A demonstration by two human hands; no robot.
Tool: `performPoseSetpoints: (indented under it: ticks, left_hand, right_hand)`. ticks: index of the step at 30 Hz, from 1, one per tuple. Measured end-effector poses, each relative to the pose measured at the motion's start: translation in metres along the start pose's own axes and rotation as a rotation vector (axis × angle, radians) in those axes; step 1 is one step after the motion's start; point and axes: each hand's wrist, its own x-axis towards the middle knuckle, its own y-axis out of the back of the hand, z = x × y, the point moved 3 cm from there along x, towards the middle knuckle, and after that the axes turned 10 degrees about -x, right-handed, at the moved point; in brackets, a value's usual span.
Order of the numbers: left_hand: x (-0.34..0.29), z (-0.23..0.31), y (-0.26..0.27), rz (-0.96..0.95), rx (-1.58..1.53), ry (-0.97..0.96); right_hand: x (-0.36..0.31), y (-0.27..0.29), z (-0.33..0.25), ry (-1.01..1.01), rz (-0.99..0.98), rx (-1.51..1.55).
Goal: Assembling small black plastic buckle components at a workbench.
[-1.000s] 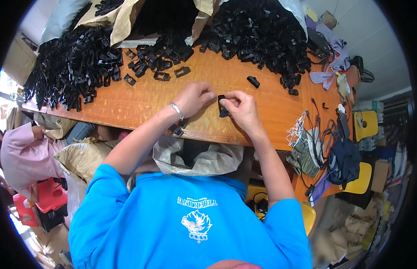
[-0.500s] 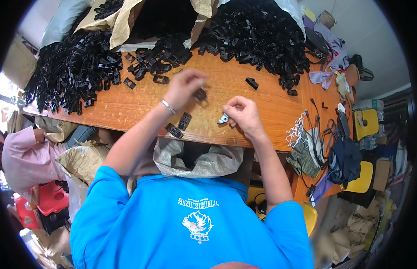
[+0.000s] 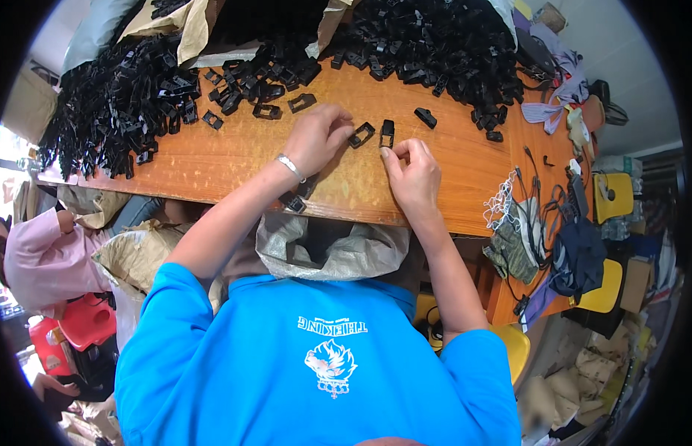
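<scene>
Head view. In my left grip (image 3: pixel 316 141), closed at the fingertips: one black frame (image 3: pixel 363 135), held by its near end. In my right grip (image 3: pixel 414 175), pinched shut: one black clip (image 3: pixel 387 133), apart from the frame. Beyond my grips, on the worktop (image 3: pixel 465 171): large left heap (image 3: pixel 115 111), right heap (image 3: pixel 435 44), seemingly much left; finished count, I cannot tell.
</scene>
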Motion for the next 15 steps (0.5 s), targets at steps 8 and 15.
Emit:
performPoseSetpoints:
  ticks: [8,15]
  left_hand:
    - [0.0,0.017,-0.012,-0.175,0.139,-0.219]
    - [-0.012,0.028,-0.015,-0.291,0.183,-0.255]
  right_hand:
    - [0.028,0.011,-0.009,0.394,0.045,-0.105]
    - [0.046,0.015,-0.003,0.456,-0.205,-0.186]
